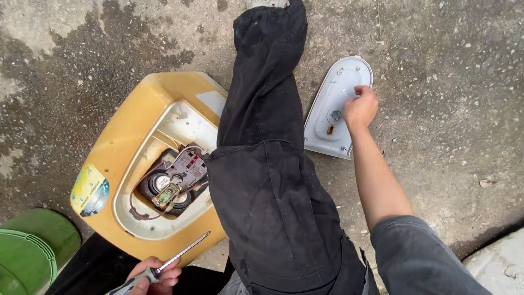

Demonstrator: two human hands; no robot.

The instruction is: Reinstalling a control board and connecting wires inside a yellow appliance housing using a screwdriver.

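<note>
The pale grey, shield-shaped plastic cover plate (334, 112) lies inner face up on the stained concrete ground (447, 82), just right of the person's outstretched leg in black trousers (267, 164). The right hand (360, 107) rests on its right edge with fingers curled as if pinching something small; what it pinches cannot be told. Small fittings sit in the plate's middle and there are screw holes near its corners.

To handle this well, the plate should stay flat and steady while the fingers work, and any loose screw is best kept on the plate, since a small part dropped on this speckled concrete would be hard to spot.

The left hand (155, 276), low in the view, is closed around the handle of a screwdriver with a grey-and-blue grip and bright metal shaft (166, 265), tip pointing up and right. Keeping that tip turned away from the leg seems wise.

Left of the leg lies a yellow plastic housing (131, 131) with an oval opening that shows a brown terminal block, red wires and round metal parts (172, 183). A green plastic bucket (27, 251) stands at the lower left corner.
</note>
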